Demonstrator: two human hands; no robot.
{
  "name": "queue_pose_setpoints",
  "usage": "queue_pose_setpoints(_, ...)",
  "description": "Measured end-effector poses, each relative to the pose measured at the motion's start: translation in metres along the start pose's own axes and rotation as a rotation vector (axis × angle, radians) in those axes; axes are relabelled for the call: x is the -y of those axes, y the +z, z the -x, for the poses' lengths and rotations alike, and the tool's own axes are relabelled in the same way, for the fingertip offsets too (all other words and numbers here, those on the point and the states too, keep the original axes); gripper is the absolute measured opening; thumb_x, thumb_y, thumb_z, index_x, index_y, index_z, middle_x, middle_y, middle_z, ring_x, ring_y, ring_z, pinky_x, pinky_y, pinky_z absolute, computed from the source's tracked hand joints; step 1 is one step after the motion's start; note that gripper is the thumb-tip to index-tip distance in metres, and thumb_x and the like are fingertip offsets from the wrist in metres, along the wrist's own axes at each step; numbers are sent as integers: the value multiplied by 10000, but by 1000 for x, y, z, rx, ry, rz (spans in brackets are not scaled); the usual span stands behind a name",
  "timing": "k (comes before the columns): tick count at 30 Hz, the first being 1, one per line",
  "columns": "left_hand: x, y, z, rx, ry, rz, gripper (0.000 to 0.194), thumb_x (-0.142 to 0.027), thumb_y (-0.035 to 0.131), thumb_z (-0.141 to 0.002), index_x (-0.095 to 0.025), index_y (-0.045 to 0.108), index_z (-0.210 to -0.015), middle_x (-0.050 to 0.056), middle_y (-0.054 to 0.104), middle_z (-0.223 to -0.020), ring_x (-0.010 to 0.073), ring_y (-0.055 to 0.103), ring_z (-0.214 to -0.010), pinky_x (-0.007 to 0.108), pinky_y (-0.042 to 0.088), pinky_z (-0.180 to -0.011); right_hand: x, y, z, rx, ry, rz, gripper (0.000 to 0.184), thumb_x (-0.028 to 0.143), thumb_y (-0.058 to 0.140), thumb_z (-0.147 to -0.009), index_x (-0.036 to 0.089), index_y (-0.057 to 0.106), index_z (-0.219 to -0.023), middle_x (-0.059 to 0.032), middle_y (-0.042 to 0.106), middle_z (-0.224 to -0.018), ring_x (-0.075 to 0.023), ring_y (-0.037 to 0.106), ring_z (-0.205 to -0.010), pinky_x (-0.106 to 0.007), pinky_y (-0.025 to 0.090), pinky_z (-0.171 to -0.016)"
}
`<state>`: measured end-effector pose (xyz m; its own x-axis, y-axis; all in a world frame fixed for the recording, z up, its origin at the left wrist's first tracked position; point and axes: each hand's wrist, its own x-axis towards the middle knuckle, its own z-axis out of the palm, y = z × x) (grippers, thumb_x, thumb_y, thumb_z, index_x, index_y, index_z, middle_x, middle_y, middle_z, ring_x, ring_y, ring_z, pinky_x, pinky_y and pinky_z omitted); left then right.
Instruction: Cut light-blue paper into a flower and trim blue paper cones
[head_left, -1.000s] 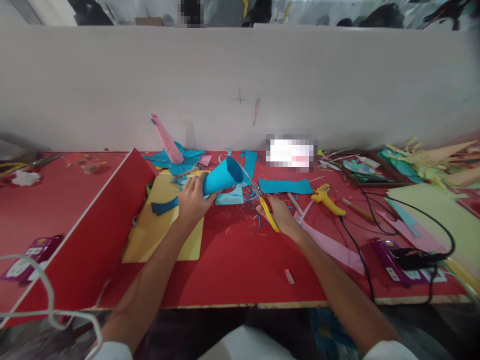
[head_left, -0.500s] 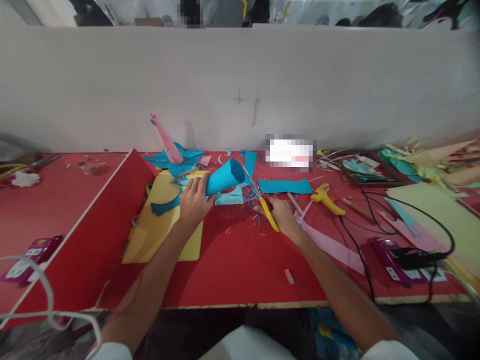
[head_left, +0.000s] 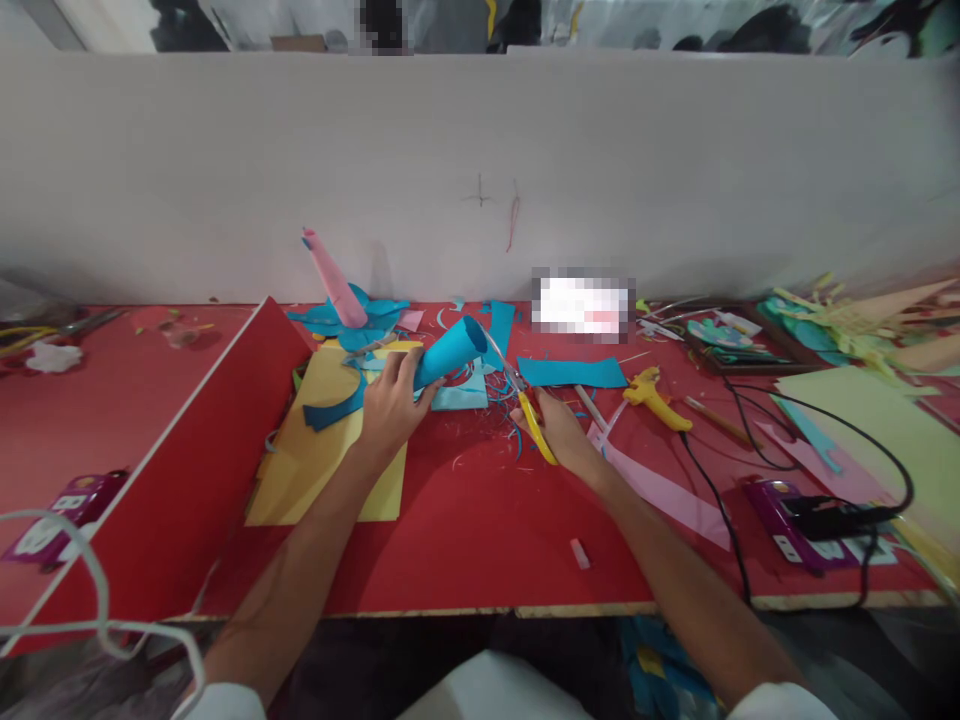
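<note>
Red table (head_left: 465, 530): purple box (head_left: 787, 515), label unreadable.

Left hand (head_left: 390, 405) clenched; right hand (head_left: 559, 430) gripping.

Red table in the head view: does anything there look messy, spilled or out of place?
Yes. Thin blue paper shreds lie scattered on the red table between the left hand, holding a rolled blue paper cone, and the right hand with yellow-handled scissors. A black cable trails over the front edge.
</note>
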<state>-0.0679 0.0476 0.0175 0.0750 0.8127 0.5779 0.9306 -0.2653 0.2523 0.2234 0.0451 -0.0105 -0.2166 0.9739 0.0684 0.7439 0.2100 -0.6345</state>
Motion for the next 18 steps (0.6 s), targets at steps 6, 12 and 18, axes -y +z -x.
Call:
queue_pose_setpoints(6, -2, 0, 1, 30, 1, -21, 621, -644, 541, -1023, -213, 627, -1463, 186, 679, -1364, 311, 732, -1134, 335, 557, -784, 2, -5, -2, 9, 32, 79, 266, 440, 626, -1009, 200, 644, -1122, -128, 780, -973, -297, 732, -890, -305, 390, -673)
queue_pose_setpoints(12, 2, 2, 1, 7, 30, 7, 610, -607, 567, -1024, -216, 617, -1489, 185, 686, -1353, 325, 718, -1183, 354, 563, -870, 4, -8, -3, 27, 54, 112, 306, 493, 649, -1002, 205, 654, -1105, -127, 785, -971, -294, 741, -888, -302, 376, -664)
queue_pose_setpoints(18, 3, 3, 2, 8, 19, 15, 608, -595, 575, -1019, -199, 614, -1479, 185, 702, -1352, 331, 709, -1211, 363, 564, -912, 2, -7, -3, 38, 18, 86, 269, 453, 670, -986, 197, 655, -1066, -120, 775, -944, -280, 727, -863, -300, 384, -671)
